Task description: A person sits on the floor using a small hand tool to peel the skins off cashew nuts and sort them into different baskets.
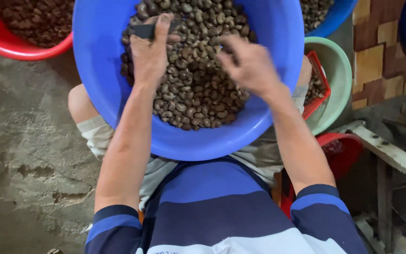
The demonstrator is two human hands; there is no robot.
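the left hand [150, 52] grips a small dark tool [147, 31], its long axis lying crosswise and its free end pointing left, over a heap of brown nuts [196, 89]. the right hand [249, 66], blurred, reaches fingers-down into the same heap; whether it pinches a nut cannot be told. the nuts fill a large blue basin [104, 70] resting on the person's lap. a red basin [19, 49] of nuts sits on the concrete floor [19, 155] beyond, a pale green bowl [341, 70] to the right.
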